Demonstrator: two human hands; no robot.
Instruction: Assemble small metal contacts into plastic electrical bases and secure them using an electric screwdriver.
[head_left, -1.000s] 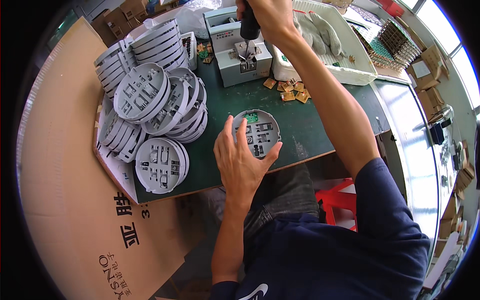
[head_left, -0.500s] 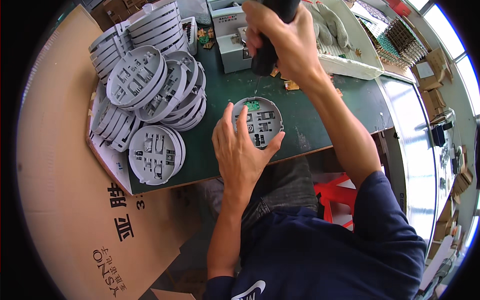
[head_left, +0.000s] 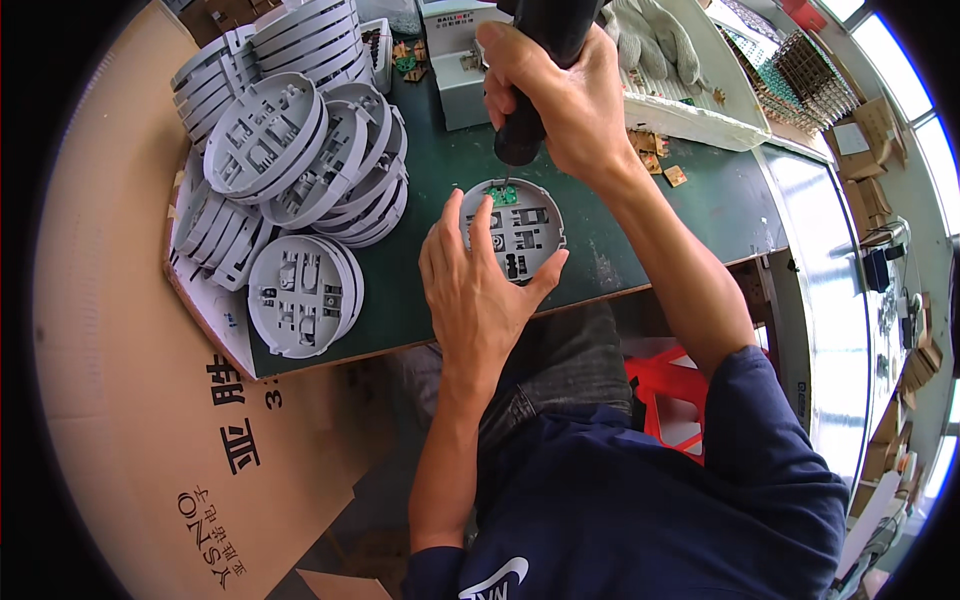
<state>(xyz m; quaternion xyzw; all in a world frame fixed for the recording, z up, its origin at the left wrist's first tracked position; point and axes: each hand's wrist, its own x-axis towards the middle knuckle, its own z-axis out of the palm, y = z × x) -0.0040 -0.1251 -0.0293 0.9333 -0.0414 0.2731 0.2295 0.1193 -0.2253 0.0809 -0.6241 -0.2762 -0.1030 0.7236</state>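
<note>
A round grey plastic housing (head_left: 523,240) with moulded slots lies on the bench in front of me. My left hand (head_left: 472,290) steadies it, thumb at its near right edge and fingers reaching over its left side. Inside the housing's far part sits a small green circuit board (head_left: 504,195). My right hand (head_left: 580,115) is wrapped round a black electric screwdriver (head_left: 522,135), held nearly upright above the housing. Its thin bit reaches down to the far edge of the green board; whether it sits in a screw is too small to tell.
Stacks of similar grey housings (head_left: 265,135) stand at the left of the green bench (head_left: 400,310). Behind is a grey-white machine box (head_left: 462,85). A white foam tray (head_left: 700,118) with gloves (head_left: 650,40) lies far right, small brown boards (head_left: 675,176) beside it. Cardboard (head_left: 110,300) borders the left.
The screwdriver has come down, its bit now at the green board instead of beyond the housing's far rim. My left hand keeps its hold on the housing. The whole view has shifted slightly.
</note>
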